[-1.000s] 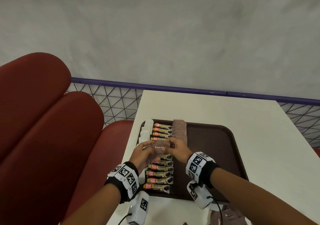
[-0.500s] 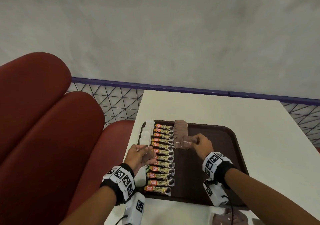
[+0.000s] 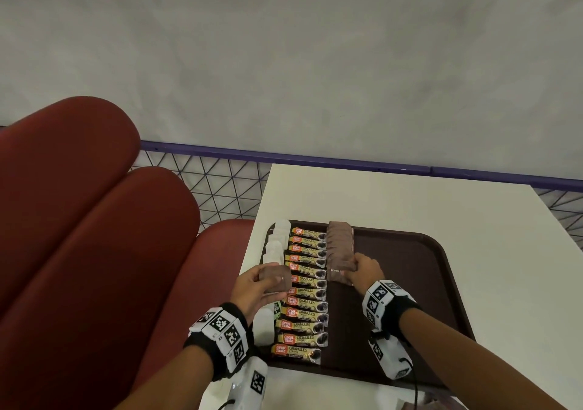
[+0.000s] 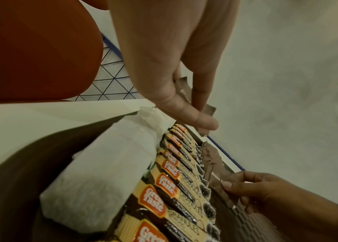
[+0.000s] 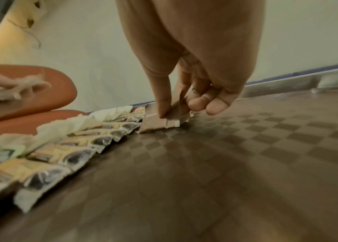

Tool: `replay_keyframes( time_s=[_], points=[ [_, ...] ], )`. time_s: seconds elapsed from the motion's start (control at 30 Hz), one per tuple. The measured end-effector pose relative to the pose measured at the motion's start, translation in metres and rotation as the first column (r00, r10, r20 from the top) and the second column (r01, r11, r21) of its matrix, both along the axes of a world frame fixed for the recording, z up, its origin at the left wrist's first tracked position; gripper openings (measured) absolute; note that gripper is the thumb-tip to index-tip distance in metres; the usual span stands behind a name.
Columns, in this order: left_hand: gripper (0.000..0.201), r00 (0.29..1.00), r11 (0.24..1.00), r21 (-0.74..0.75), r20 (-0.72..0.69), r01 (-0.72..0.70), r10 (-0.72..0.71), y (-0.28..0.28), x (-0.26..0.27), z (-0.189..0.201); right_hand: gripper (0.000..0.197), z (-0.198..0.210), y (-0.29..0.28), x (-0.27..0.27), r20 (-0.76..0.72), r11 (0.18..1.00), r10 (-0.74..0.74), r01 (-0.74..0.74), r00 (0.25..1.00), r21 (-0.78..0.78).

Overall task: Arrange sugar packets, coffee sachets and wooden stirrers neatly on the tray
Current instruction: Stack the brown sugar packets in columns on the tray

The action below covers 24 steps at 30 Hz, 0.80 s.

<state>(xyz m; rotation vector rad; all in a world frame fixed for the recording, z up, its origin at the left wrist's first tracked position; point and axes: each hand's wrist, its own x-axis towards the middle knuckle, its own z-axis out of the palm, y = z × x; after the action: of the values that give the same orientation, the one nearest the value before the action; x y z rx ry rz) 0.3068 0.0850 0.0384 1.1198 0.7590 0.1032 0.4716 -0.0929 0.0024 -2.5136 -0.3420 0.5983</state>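
Brown paper sugar packets (image 3: 273, 278), a small stack, pinched between thumb and fingers of the left hand (image 3: 252, 289) above the row of yellow-and-brown coffee sachets (image 3: 304, 302), now apart from the right hand (image 3: 366, 270), which half a second ago was only just arriving at the column. One brown sugar packet (image 3: 340, 273) pinched at its right end by the right-hand fingertips (image 5: 162, 113), now laid down flat on the dark brown plastic tray (image 3: 419, 283) as nearest piece of the overlapped brown column (image 3: 339, 242), so probably only release remains, then next packet from the left stack.

plain grey concrete-looking wall (image 3: 284, 62) up top, purple rail (image 3: 315, 160) running along its base, wire mesh panel (image 3: 220, 195) under that, chunky red padded booth seat (image 3: 79, 220) on the left, white table (image 3: 378, 195) butted against the rail, flat dim indoor light
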Motion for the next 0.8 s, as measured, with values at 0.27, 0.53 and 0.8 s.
replay_keyframes(
  time_s=[0.27, 0.53, 0.8],
  points=[
    [0.023, 0.998, 0.995, 0.099, -0.051, 0.032, -0.027, 0.003, 0.001, -0.008, 0.039, -0.003, 0.003, -0.003, 0.310, 0.967, 0.184, -0.115, 0.933, -0.229],
    [0.018, 1.000, 0.992, 0.125, -0.004, 0.026, -0.026, -0.002, 0.002, -0.001, 0.035, 0.008, 0.004, -0.016, 0.461, 0.984, 0.145, -0.079, 0.875, -0.161],
    [0.010, 1.000, 0.984, 0.179, -0.023, 0.005, -0.001, -0.012, 0.005, -0.002, 0.021, 0.022, 0.011, -0.055, 0.127, 0.883, 0.164, -0.203, 0.978, 0.422]
  ],
)
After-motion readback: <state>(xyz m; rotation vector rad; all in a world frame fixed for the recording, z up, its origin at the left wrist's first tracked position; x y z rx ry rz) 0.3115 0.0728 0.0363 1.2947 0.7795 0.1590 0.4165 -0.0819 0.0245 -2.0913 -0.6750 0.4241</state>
